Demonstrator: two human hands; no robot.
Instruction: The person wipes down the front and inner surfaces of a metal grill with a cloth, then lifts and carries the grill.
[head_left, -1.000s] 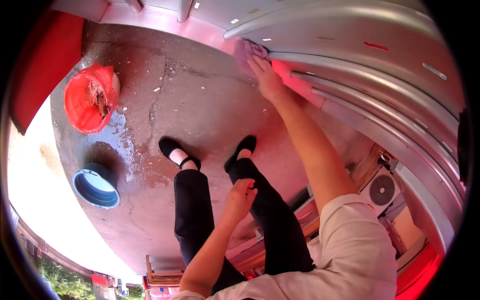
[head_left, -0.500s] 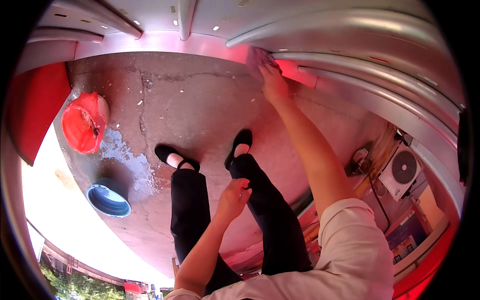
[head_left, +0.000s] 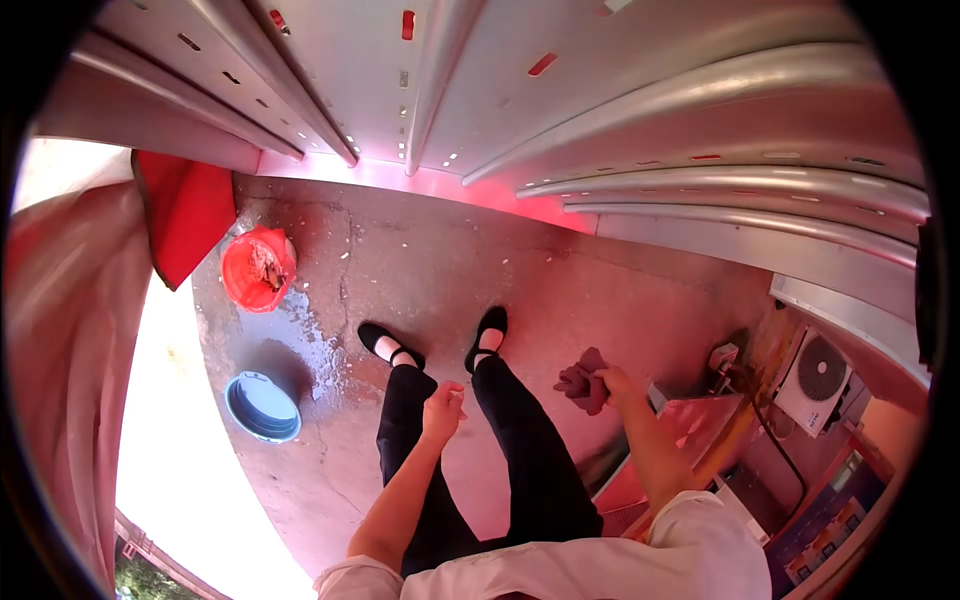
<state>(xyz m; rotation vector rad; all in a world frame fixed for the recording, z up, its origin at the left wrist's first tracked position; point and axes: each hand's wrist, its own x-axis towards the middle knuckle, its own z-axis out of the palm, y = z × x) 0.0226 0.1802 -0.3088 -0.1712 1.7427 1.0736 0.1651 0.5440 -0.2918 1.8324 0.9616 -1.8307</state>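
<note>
A crumpled dark purple cloth (head_left: 583,380) hangs from my right hand (head_left: 616,387), whose fingers are closed on it. That hand is out to the right of my legs, above the floor and apart from the metal panel (head_left: 560,110). My left hand (head_left: 443,411) is loosely curled in front of my left knee, and I see nothing in its fingers. Metal tubes (head_left: 740,178) run along the panel, which fills the upper part of the view.
On the left, a bucket with a red bag lining (head_left: 258,270) holds some litter. A blue basin (head_left: 263,407) stands nearer me, beside a wet patch (head_left: 310,340) on the concrete floor (head_left: 420,250). An air-conditioner unit (head_left: 815,380) and boxes are at the right.
My right hand has come away from the panel's lower edge, bringing the cloth down and to the right. The view has tilted up, showing more panel. My left hand stays loosely curled.
</note>
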